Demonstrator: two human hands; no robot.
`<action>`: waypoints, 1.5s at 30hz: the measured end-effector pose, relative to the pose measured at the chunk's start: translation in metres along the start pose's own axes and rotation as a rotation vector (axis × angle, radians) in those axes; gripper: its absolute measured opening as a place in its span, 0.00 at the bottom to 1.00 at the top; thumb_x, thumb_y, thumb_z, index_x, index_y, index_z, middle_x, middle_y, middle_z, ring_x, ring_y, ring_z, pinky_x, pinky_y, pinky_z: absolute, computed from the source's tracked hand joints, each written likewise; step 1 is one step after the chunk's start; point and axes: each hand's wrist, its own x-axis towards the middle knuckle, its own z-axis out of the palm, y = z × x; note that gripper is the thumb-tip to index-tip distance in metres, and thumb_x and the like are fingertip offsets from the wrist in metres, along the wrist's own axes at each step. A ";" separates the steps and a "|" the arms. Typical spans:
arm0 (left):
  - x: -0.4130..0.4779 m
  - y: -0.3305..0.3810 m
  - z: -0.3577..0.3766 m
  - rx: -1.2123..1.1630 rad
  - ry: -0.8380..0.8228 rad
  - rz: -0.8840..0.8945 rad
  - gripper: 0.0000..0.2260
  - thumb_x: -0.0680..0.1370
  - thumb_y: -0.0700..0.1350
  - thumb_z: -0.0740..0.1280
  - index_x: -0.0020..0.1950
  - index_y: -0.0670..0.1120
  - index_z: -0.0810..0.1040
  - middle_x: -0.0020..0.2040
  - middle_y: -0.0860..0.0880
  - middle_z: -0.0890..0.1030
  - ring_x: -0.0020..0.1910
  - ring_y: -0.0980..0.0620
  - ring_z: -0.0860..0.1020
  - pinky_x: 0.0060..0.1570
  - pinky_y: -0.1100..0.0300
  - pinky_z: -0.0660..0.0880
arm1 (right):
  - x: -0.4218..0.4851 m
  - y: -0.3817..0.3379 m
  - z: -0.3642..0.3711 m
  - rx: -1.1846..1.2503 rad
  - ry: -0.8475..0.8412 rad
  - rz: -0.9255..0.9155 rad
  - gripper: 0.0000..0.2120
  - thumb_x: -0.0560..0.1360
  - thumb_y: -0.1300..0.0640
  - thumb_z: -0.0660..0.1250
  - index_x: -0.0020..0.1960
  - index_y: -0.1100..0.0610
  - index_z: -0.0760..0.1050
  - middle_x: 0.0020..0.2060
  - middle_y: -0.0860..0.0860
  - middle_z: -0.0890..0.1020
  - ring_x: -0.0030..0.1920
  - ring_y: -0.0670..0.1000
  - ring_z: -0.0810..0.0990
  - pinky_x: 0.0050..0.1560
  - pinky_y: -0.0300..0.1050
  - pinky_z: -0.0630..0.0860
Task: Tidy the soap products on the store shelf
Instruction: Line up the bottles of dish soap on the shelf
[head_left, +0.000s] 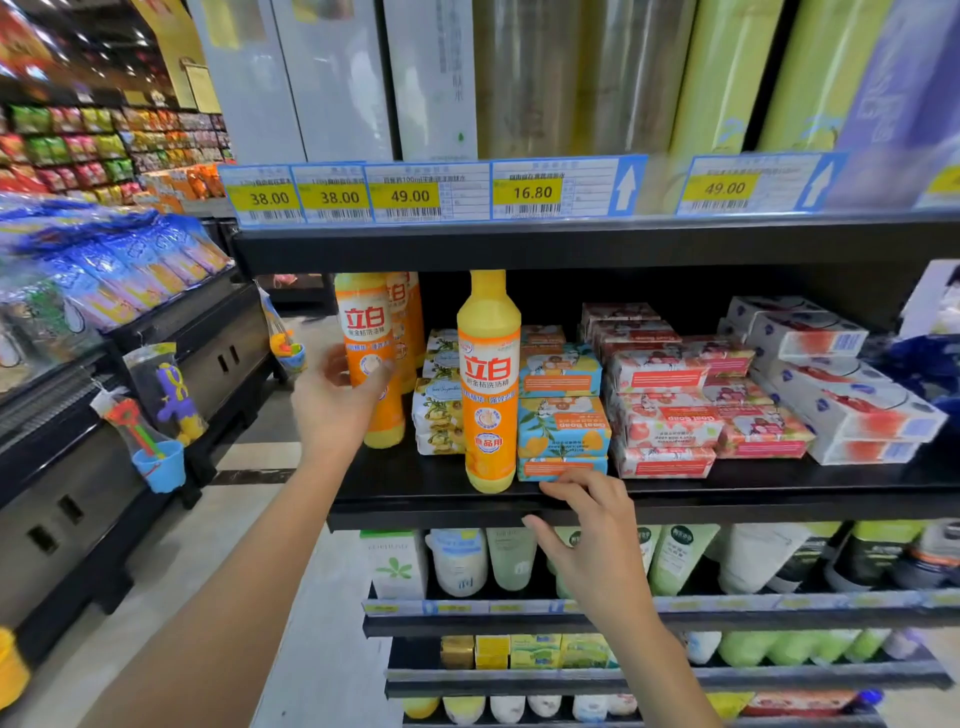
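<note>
We find the blue-and-yellow paper-wrapped soap bars (561, 426) stacked flat in a column on the black metal shelf (779, 493), close to its front edge. Directly to their left, a tall yellow-and-orange plastic detergent bottle (488, 384) stands upright against the stack. Behind and to the left of it sit white floral-printed soap packs (439, 410), also stacked. To the right lie red-and-white wrapped soap bars (670, 415) in uneven piles, some askew, then long white cartons with red print (852, 400) set at an angle.

At the shelf's left end stands an orange plastic detergent bottle (366, 322), upright, with more of the same behind it. The left hand (335, 402) grasps this bottle at its middle, fingers curled across the label.

The right hand (592, 540) holds nothing. Its fingers are loosely bent, the fingertips (558, 488) on the shelf's front ledge just before the lowest blue-and-yellow bar, the thumb below the shelf lip. We cannot tell whether the fingertips touch that bar.

Above, yellow-and-blue price tags (410, 195) line the upper shelf edge. Below, pale plastic bottles and tubes (460, 561) fill the next level.
</note>
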 end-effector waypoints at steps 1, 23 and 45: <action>-0.004 0.003 -0.004 -0.009 0.002 -0.013 0.18 0.75 0.52 0.77 0.61 0.50 0.79 0.53 0.53 0.83 0.53 0.54 0.81 0.57 0.51 0.79 | 0.000 0.000 0.000 -0.002 0.005 -0.003 0.18 0.70 0.53 0.81 0.57 0.56 0.83 0.54 0.48 0.79 0.57 0.51 0.73 0.61 0.48 0.71; -0.187 -0.001 -0.063 -0.198 -0.361 -0.403 0.24 0.59 0.57 0.78 0.53 0.59 0.80 0.47 0.62 0.86 0.48 0.61 0.85 0.46 0.57 0.80 | -0.005 -0.107 -0.044 0.934 -0.555 0.458 0.24 0.75 0.43 0.69 0.69 0.47 0.77 0.60 0.42 0.84 0.61 0.44 0.82 0.59 0.44 0.81; -0.217 -0.012 -0.064 -0.296 -0.520 -0.378 0.34 0.59 0.60 0.78 0.65 0.55 0.78 0.55 0.55 0.86 0.55 0.54 0.84 0.51 0.57 0.81 | -0.011 -0.117 -0.039 0.994 -0.383 0.687 0.28 0.60 0.46 0.81 0.59 0.50 0.81 0.51 0.49 0.86 0.53 0.51 0.86 0.49 0.50 0.85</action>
